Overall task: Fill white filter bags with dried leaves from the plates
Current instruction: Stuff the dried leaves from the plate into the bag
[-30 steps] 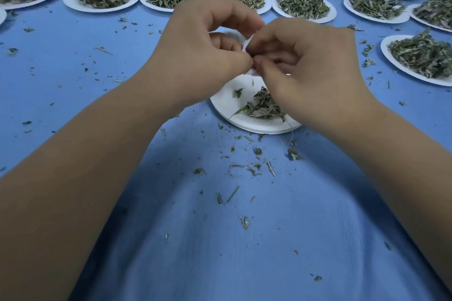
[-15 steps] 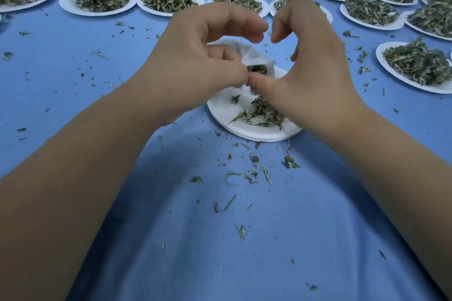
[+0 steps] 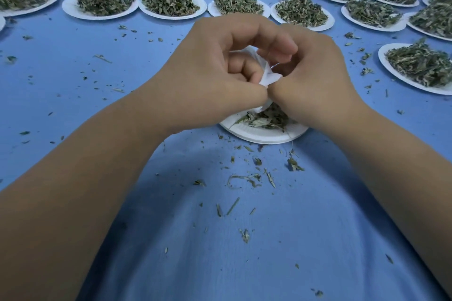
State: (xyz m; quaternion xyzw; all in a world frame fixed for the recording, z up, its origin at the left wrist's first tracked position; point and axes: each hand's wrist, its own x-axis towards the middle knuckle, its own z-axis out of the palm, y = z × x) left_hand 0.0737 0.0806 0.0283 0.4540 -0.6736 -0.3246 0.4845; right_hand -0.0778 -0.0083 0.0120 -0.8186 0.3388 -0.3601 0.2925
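A small white filter bag (image 3: 267, 75) is held between both hands above a white paper plate (image 3: 264, 135). My left hand (image 3: 215, 73) curls round the bag from the left, thumb and fingers pinching its fabric. From the right, my right hand (image 3: 315, 78) pinches the bag's edge, thumb tip meeting the left thumb. Most of the bag is hidden by the fingers. A thin layer of dried green leaves (image 3: 265, 117) lies on the plate under the hands.
Two rows of white plates heaped with dried leaves (image 3: 168, 1) run along the far side of the blue table (image 3: 102, 95). One more heaped plate (image 3: 420, 66) sits at the right. Leaf crumbs (image 3: 247, 178) are scattered in front of the near plate.
The bag's mouth was open with leaves visible inside; now both hands have drawn together over it and the fabric is bunched between the fingers. My right hand's fingers curled down.
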